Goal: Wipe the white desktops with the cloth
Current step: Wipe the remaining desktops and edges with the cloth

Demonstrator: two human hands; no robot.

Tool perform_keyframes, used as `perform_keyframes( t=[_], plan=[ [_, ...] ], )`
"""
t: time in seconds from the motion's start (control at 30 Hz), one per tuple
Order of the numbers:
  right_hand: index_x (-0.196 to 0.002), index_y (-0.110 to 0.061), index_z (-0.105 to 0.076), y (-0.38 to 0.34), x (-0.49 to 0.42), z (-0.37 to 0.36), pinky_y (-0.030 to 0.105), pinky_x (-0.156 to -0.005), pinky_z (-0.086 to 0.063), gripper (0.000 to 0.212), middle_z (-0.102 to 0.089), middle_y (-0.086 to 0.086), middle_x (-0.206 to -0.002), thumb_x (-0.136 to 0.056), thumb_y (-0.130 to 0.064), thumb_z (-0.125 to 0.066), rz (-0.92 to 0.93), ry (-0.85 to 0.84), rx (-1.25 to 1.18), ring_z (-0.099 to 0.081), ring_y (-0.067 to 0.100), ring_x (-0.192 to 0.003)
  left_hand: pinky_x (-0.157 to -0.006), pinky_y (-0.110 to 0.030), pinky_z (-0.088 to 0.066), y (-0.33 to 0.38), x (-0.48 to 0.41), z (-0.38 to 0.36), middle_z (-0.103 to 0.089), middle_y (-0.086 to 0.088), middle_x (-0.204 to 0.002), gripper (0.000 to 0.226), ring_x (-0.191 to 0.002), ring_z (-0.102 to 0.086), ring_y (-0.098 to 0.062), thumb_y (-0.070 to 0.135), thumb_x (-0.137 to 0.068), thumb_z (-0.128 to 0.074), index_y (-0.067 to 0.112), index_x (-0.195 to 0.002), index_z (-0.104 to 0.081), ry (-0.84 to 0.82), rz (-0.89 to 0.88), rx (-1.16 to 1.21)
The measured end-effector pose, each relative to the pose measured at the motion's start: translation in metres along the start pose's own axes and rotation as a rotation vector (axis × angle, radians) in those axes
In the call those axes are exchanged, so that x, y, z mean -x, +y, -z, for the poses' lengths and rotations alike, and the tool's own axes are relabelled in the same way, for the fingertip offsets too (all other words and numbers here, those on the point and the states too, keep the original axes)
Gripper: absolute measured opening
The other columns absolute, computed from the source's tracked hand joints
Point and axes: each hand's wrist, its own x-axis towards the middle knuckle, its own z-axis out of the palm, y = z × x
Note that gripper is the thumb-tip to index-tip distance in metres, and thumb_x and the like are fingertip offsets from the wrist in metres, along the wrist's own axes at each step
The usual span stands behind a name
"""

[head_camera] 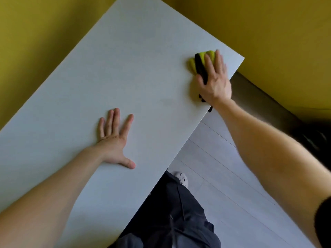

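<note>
Cloth (192, 64) — yellow-green with a black band across it, soft and light by the look of it — lies flat near the far right corner of the white desktop (125, 68), close to its edge. My right hand (215, 83) rests on top, fingers straight and spread, pressing it down rather than pinching it; whether a finger passes beneath the band I cannot tell. Being limp, it would likely bunch if pushed by one edge, so I judge a flat palm over its middle the best hold. My left hand (113, 142) lies flat on the bare board nearer me, fingers spread, holding nothing — a brace. Yellow wall (268, 33) behind; pale floor (223, 176) below
</note>
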Motion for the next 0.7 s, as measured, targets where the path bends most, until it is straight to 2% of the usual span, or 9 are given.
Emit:
perform_keyframes(
  t=[0.07,0.17,0.23,0.27,0.3,0.43,0.53,0.63,0.7],
  plan=[
    [-0.168,-0.018,-0.036,-0.042,0.042,-0.013,0.052,-0.134,-0.020,0.075,-0.018,0.018,-0.178,-0.101,-0.042,-0.059,0.096,0.030,-0.079,-0.015,0.037,-0.166,-0.126,-0.066,0.022,0.000,0.000,-0.001,0.066,-0.025,-0.146,0.183,-0.139,0.063,-0.040,0.093,-0.048,-0.083,0.027,-0.149,0.055,0.006,-0.005,0.005],
    [-0.166,-0.015,-0.040,-0.104,0.131,-0.033,0.051,-0.132,-0.025,0.069,-0.021,0.016,-0.178,-0.104,-0.031,-0.062,0.500,-0.158,-0.142,-0.016,0.033,-0.166,-0.127,-0.065,0.022,-0.001,-0.002,-0.003,0.066,-0.024,-0.146,0.183,-0.139,0.063,-0.040,0.093,-0.046,-0.083,0.028,-0.150,0.053,0.025,-0.009,0.009],
    [-0.168,-0.018,-0.037,-0.097,0.140,-0.035,0.051,-0.133,-0.021,0.067,-0.020,0.013,-0.179,-0.105,-0.026,-0.061,0.721,-0.236,-0.101,-0.015,0.030,-0.167,-0.127,-0.065,0.022,-0.001,-0.004,-0.004,0.067,-0.024,-0.146,0.183,-0.139,0.063,-0.040,0.094,-0.046,-0.083,0.029,-0.150,0.053,0.045,-0.009,0.007],
    [-0.169,-0.020,-0.036,-0.080,0.124,-0.034,0.052,-0.134,-0.019,0.069,-0.020,0.012,-0.179,-0.105,-0.025,-0.061,0.731,-0.233,-0.077,-0.016,0.031,-0.167,-0.127,-0.065,0.022,0.000,-0.004,-0.005,0.067,-0.024,-0.146,0.183,-0.139,0.063,-0.040,0.094,-0.046,-0.082,0.029,-0.150,0.054,0.050,-0.008,0.005],
    [-0.169,-0.022,-0.033,-0.061,0.101,-0.030,0.055,-0.133,-0.019,0.073,-0.020,0.013,-0.179,-0.103,-0.025,-0.062,0.651,-0.210,-0.061,-0.017,0.033,-0.166,-0.127,-0.065,0.022,-0.001,-0.005,-0.006,0.067,-0.024,-0.146,0.182,-0.139,0.063,-0.040,0.094,-0.047,-0.082,0.029,-0.149,0.055,0.051,-0.009,0.004],
    [-0.169,-0.027,-0.030,0.011,0.012,-0.001,0.059,-0.130,-0.028,0.072,-0.014,0.009,-0.181,-0.101,-0.031,-0.053,0.002,-0.008,-0.005,-0.015,0.035,-0.166,-0.127,-0.065,0.021,-0.003,-0.006,-0.011,0.068,-0.022,-0.145,0.182,-0.138,0.064,-0.037,0.092,-0.047,-0.082,0.030,-0.147,0.057,0.067,-0.016,0.023],
    [-0.167,-0.024,-0.036,-0.019,0.027,-0.010,0.053,-0.128,-0.035,0.063,-0.016,0.008,-0.180,-0.106,-0.032,-0.050,-0.080,0.135,-0.078,-0.016,0.031,-0.166,-0.127,-0.064,0.022,-0.002,-0.009,-0.011,0.068,-0.020,-0.146,0.183,-0.139,0.064,-0.036,0.091,-0.045,-0.084,0.031,-0.148,0.055,0.098,-0.051,0.045],
    [-0.165,-0.022,-0.042,-0.104,0.111,-0.041,0.049,-0.128,-0.036,0.057,-0.022,0.011,-0.179,-0.111,-0.032,-0.058,0.275,0.009,-0.157,-0.018,0.030,-0.166,-0.129,-0.059,0.021,-0.009,-0.008,-0.019,0.058,-0.017,-0.159,0.186,-0.150,0.053,-0.033,0.093,-0.039,-0.082,0.025,-0.159,0.044,0.218,-0.120,0.096],
    [-0.165,-0.019,-0.043,-0.139,0.155,-0.048,0.050,-0.129,-0.031,0.057,-0.022,0.014,-0.178,-0.113,-0.037,-0.056,0.634,-0.188,-0.171,-0.017,0.032,-0.166,-0.135,-0.056,0.008,-0.018,-0.002,-0.033,0.033,-0.013,-0.176,0.177,-0.163,0.032,-0.029,0.094,-0.048,-0.077,0.015,-0.169,0.024,0.430,-0.193,0.160]
  ],
)
